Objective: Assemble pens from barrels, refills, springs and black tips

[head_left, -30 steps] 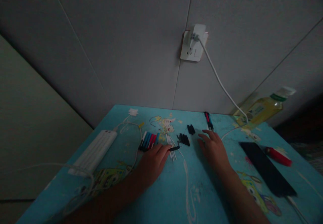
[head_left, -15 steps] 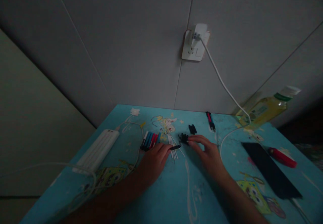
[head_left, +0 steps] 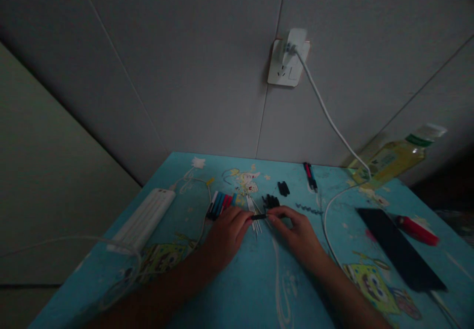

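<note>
1. Right now, both hands are meeting over the middle of the patterned blue surface [head_left: 237, 282], and a short black pen piece [head_left: 259, 216] is bridging the space between them.
2. Look at the left hand [head_left: 229, 230]: its grip is clamping thumb and finger on the piece's left end, leaving the rest sticking out rightward.
3. Across from it, the right hand [head_left: 294, 225] is bringing its fingertips up to the other end; whether its grip is pinching the piece itself or some tiny part, I cannot tell.
4. Here's the key line: the piece's long axis is running side to side, almost level, pointing from the left grip straight at the right fingertips. The left hand is holding it, so neither hand is standing apart from it.
5. Just under the piece, thin white refills [head_left: 255, 226] are lying fanned, pointing away from the person.
6. Close beyond the right fingertips, a cluster of black parts [head_left: 272, 201] is sitting, with a smaller black group [head_left: 283, 188] lying farther back.
7. Over by the left knuckles, coloured pen barrels [head_left: 222, 203] are lying in a row, while slim pens [head_left: 310, 177] are resting near the wall [head_left: 207, 97].
</note>
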Demonstrator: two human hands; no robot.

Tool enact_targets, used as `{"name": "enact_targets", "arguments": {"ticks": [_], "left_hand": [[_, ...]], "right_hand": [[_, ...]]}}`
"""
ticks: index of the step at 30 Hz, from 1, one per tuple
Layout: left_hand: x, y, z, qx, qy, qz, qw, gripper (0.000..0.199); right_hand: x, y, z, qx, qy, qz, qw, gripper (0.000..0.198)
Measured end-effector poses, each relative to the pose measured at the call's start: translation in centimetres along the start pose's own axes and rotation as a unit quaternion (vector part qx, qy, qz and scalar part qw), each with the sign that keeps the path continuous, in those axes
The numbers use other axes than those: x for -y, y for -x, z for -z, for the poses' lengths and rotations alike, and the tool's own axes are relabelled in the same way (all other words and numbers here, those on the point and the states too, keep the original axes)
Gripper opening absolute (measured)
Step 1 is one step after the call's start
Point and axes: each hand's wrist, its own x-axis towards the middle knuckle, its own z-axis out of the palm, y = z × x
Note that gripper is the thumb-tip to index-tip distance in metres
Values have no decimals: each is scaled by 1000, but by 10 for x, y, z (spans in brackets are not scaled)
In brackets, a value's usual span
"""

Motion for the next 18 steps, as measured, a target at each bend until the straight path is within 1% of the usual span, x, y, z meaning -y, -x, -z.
{"name": "enact_targets", "arguments": {"ticks": [6, 11, 13, 16, 18], "left_hand": [[0, -1, 1, 4, -12, -2, 1000, 16], [-1, -2, 2, 13, -28, -9, 999, 14], [-2, -2, 2, 17, -31, -7, 999, 14], [-2, -1, 2, 21, -32, 0, 999, 14], [-1, -1, 1, 20, -31, 4, 999, 14]], "right_hand": [[-4, 3, -2, 4, 69, 24, 997, 18], [-5, 3, -5, 18, 135, 49, 989, 33], [-4, 2, -4, 22, 129, 56, 990, 32], [-3, 2, 0, 31, 97, 68, 993, 16], [-3, 2, 1, 42, 84, 73, 993, 21]]}}
